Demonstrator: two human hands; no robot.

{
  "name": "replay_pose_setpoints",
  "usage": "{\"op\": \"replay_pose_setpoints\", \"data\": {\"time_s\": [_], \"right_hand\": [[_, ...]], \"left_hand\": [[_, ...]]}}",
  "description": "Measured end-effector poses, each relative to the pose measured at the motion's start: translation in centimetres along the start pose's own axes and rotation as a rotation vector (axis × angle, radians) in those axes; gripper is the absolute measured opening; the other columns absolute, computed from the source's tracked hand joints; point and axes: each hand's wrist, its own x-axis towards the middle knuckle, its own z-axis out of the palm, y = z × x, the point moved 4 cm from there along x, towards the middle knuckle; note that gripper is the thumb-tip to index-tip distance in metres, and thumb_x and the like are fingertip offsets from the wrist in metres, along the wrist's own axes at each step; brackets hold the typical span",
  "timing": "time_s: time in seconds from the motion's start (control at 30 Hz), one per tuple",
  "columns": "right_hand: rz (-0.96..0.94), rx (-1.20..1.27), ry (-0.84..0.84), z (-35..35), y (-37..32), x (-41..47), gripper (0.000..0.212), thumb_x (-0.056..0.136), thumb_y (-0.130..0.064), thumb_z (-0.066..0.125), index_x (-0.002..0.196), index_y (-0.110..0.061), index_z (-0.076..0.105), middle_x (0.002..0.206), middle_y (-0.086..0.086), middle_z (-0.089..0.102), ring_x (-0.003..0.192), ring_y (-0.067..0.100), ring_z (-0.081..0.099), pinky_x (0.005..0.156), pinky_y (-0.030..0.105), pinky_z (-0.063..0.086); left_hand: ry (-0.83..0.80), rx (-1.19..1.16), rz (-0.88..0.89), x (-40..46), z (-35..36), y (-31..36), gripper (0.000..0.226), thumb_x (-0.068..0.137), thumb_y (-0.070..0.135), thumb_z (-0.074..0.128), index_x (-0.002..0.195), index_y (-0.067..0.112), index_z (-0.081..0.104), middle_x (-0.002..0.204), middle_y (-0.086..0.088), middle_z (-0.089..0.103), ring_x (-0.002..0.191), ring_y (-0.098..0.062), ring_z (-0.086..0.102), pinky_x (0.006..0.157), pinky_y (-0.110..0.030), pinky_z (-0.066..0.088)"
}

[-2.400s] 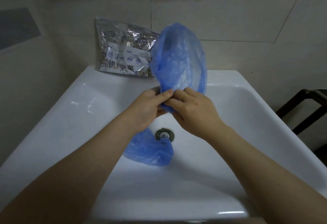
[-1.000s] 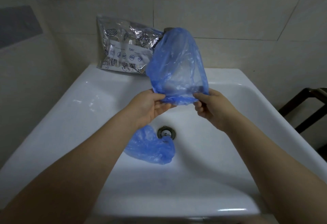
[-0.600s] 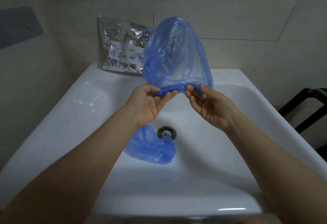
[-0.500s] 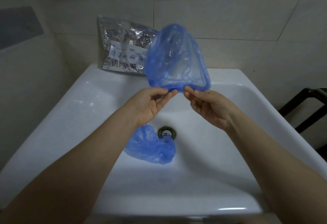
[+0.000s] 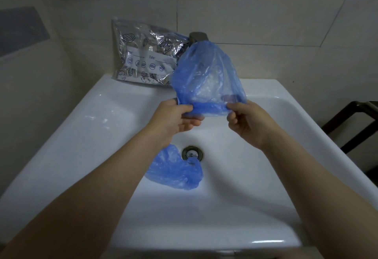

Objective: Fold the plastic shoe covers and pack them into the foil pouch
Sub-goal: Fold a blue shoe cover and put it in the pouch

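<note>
Head view: the folding step is in hand, on the first blue shoe cover (image 5: 206, 79), stretched above the sink (image 5: 266, 156). Left hand (image 5: 176, 119) and right hand (image 5: 245, 121) each pinch its elastic hem. Next, I judge, bring the ends together. A second shoe cover (image 5: 173, 171) lies by the drain (image 5: 192, 153); the foil pouch (image 5: 143, 54) leans behind

The shoe cover (image 5: 206, 79) at centre frame is thin, translucent blue plastic, finely crinkled; a second cover (image 5: 173, 171) below looks the same. The pouch (image 5: 143, 54) at upper left is shiny, creased silver foil. The sink (image 5: 245, 197) is glossy, smooth white ceramic, its drain (image 5: 192, 153) metallic.
</note>
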Motion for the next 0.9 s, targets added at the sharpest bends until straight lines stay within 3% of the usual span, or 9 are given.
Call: {"op": "replay_pose_setpoints", "data": {"time_s": [0.07, 0.2, 0.37, 0.47, 0.53, 0.6, 0.67, 0.77, 0.9], "right_hand": [[0.038, 0.184, -0.05, 0.1, 0.0, 0.0, 0.021, 0.081, 0.0, 0.051, 0.095, -0.011, 0.064, 0.049, -0.002, 0.046, 0.043, 0.006, 0.041, 0.043, 0.014, 0.036], [0.018, 0.453, -0.186, 0.2, -0.4, -0.1, 0.024, 0.042, 0.002, 0.07, 0.062, -0.011, 0.069, 0.049, -0.001, 0.052, 0.042, 0.009, 0.047, 0.045, 0.015, 0.041], [0.024, 0.42, -0.241, -1.0, -0.4, 0.0, 0.041, 0.017, -0.006, 0.081, 0.052, -0.008, 0.06, 0.05, 0.005, 0.055, 0.043, 0.018, 0.053, 0.05, 0.017, 0.047], [0.083, 0.174, -0.177, -1.9, -0.9, -0.1, 0.039, 0.03, -0.039, 0.081, 0.049, -0.01, 0.062, 0.049, 0.003, 0.056, 0.042, 0.018, 0.052, 0.049, 0.017, 0.043], [0.135, -0.103, -0.081, -2.3, -0.7, -0.1, 0.052, 0.057, -0.06, 0.064, 0.047, -0.009, 0.061, 0.048, 0.004, 0.057, 0.045, 0.018, 0.052, 0.048, 0.019, 0.042], [0.06, -0.373, 0.002, -2.5, -0.7, 0.2, 0.044, 0.078, -0.046, 0.059, 0.058, -0.007, 0.058, 0.051, 0.003, 0.055, 0.051, 0.017, 0.051, 0.047, 0.018, 0.044], [-0.036, -0.5, 0.005, -2.0, -0.7, 0.3, 0.026, 0.084, -0.025, 0.063, 0.068, -0.006, 0.056, 0.055, 0.002, 0.057, 0.055, 0.015, 0.055, 0.051, 0.018, 0.048], [-0.083, -0.331, -0.053, -1.8, -0.8, 0.5, 0.022, 0.083, -0.003, 0.061, 0.063, -0.01, 0.053, 0.052, 0.0, 0.055, 0.049, 0.009, 0.053, 0.051, 0.016, 0.047], [-0.103, -0.141, -0.111, -1.7, -1.2, 0.4, 0.017, 0.084, 0.003, 0.054, 0.073, -0.008, 0.061, 0.059, 0.0, 0.062, 0.054, 0.009, 0.059, 0.054, 0.018, 0.049]], "left_hand": [[-0.047, -0.105, -0.013, 0.0, 0.3, 0.2, 0.014, 0.094, 0.003, 0.044, 0.092, 0.011, 0.055, 0.057, -0.002, 0.068, 0.047, -0.007, 0.062, 0.044, -0.013, 0.046], [-0.168, -0.366, -0.034, -0.2, 0.6, 0.7, 0.018, 0.095, 0.002, 0.038, 0.092, 0.009, 0.055, 0.059, -0.002, 0.069, 0.05, -0.006, 0.064, 0.043, -0.012, 0.046], [-0.22, -0.444, 0.037, 0.0, -0.4, 1.0, 0.047, 0.091, 0.005, 0.031, 0.065, 0.01, 0.07, 0.062, -0.002, 0.068, 0.055, -0.012, 0.065, 0.051, -0.021, 0.052], [-0.139, -0.357, 0.029, 0.8, -1.5, 0.7, 0.055, 0.09, 0.008, 0.029, 0.048, 0.012, 0.065, 0.054, 0.001, 0.061, 0.053, -0.011, 0.057, 0.06, -0.024, 0.045], [-0.098, -0.074, 0.037, 1.0, -1.6, 0.7, 0.049, 0.095, 0.023, 0.032, 0.054, 0.012, 0.056, 0.049, 0.003, 0.053, 0.05, -0.01, 0.048, 0.054, -0.02, 0.038], [-0.028, 0.391, 0.153, 1.0, -1.4, 0.7, 0.049, 0.094, 0.038, 0.044, 0.054, 0.012, 0.05, 0.046, 0.004, 0.047, 0.044, -0.008, 0.039, 0.048, -0.019, 0.032], [0.04, 0.538, 0.276, 1.2, -1.4, 0.5, 0.043, 0.084, 0.035, 0.064, 0.05, 0.016, 0.046, 0.048, 0.003, 0.041, 0.048, -0.011, 0.034, 0.051, -0.024, 0.029], [0.044, 0.425, 0.29, 1.5, -1.9, 0.2, 0.029, 0.075, 0.02, 0.076, 0.058, 0.018, 0.053, 0.059, 0.0, 0.05, 0.058, -0.014, 0.045, 0.059, -0.025, 0.039], [-0.064, 0.119, 0.273, 1.8, -1.6, 0.2, 0.022, 0.078, -0.004, 0.066, 0.075, 0.018, 0.063, 0.068, 0.005, 0.066, 0.063, -0.006, 0.061, 0.065, -0.021, 0.05]]}}
